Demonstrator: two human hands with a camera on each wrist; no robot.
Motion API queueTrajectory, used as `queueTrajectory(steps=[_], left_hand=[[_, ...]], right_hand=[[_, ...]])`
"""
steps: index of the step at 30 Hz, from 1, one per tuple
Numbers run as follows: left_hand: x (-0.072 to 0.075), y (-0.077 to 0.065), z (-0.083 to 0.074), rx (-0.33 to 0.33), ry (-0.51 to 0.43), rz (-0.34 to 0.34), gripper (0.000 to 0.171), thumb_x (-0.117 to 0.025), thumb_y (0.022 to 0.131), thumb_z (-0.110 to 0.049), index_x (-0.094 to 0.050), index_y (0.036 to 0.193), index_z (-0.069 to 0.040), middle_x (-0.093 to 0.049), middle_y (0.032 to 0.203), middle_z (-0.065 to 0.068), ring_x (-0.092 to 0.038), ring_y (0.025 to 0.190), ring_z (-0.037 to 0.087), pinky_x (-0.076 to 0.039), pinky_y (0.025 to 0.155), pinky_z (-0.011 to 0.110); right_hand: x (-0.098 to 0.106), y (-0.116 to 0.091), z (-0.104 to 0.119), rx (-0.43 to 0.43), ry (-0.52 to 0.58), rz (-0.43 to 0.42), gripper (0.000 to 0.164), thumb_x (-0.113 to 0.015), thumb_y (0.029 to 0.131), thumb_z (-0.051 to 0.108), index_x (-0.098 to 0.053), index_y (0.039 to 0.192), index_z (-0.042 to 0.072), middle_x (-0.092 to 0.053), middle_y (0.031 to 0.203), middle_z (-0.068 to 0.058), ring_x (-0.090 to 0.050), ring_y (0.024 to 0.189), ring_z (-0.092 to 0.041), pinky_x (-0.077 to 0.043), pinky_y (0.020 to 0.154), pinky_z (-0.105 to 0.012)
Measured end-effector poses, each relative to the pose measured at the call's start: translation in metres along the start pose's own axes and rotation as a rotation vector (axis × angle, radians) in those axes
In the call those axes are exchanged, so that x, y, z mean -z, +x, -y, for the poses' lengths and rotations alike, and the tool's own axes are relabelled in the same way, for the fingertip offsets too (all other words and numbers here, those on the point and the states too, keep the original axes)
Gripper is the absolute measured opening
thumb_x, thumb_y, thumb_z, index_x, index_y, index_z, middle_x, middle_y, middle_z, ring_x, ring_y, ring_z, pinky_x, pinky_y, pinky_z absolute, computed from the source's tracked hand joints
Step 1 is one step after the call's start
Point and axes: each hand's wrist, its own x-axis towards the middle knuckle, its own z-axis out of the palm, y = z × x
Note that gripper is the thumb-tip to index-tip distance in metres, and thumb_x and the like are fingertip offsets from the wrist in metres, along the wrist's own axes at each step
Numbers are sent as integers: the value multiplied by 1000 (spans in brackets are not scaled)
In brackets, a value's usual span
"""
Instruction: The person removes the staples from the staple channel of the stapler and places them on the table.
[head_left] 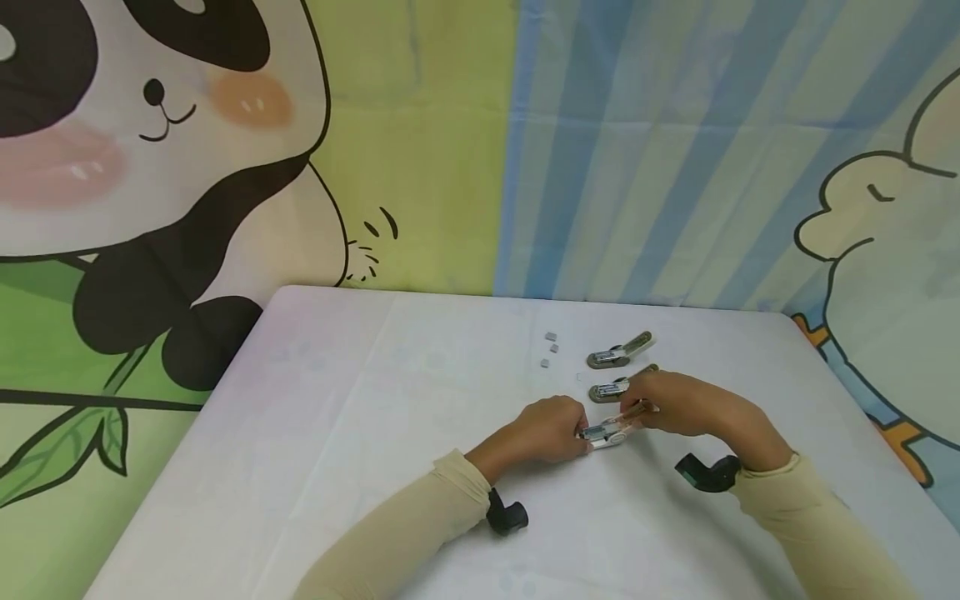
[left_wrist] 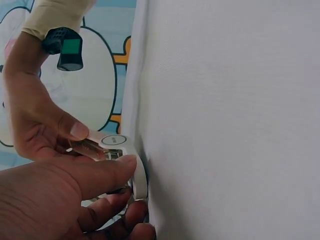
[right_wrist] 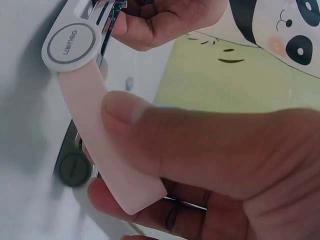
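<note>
A pink and white stapler (head_left: 604, 432), its top arm swung up, is held between both hands near the right part of the table. My left hand (head_left: 551, 427) pinches its white base end with thumb and fingers. In the right wrist view, my right hand (right_wrist: 200, 150) grips the pink arm (right_wrist: 85, 100), thumb on its face and fingers behind. The left wrist view shows the left thumb close to the metal staple channel (left_wrist: 113, 154). Just beyond the hands lie two dark green staplers, a nearer one (head_left: 609, 390) partly behind the right hand and a farther one (head_left: 609, 358), both opened.
Several small grey staple blocks (head_left: 551, 337) lie left of the green staplers. A white cloth covers the table (head_left: 337, 417). Behind it hangs a printed curtain (head_left: 420, 167). Black wrist cameras (head_left: 708, 473) jut from both sleeves.
</note>
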Motion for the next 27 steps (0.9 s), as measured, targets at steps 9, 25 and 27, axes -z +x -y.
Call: queueTrajectory(steps=[9, 25, 27], left_hand=[[-6, 19, -24, -33, 55, -46, 17, -75, 86, -28, -69, 90, -13, -54, 72, -9, -50, 60, 6, -40, 49, 23], [-15, 31, -20, -3, 66, -118, 19, -75, 86, -32, -69, 96, -16, -59, 81, -9, -51, 68, 6, -41, 57, 24], [-12, 28, -17, -5, 50, -114, 22, -74, 87, -33, -70, 99, -16, -62, 86, -8, -53, 71, 6, -43, 59, 24]], right_hand=[[4, -22, -16, -89, 1, -14, 19, -75, 84, 6, -71, 103, 9, -61, 94, 5, -55, 82, -11, -50, 73, -35], [-11, -15, -25, -180, -64, -59, 20, -74, 83, 0, -71, 101, 7, -64, 95, 0, -57, 80, -15, -51, 72, -37], [-11, -15, -24, -186, -79, -68, 20, -74, 84, 4, -70, 104, 6, -65, 98, -2, -59, 84, -17, -52, 75, -41]])
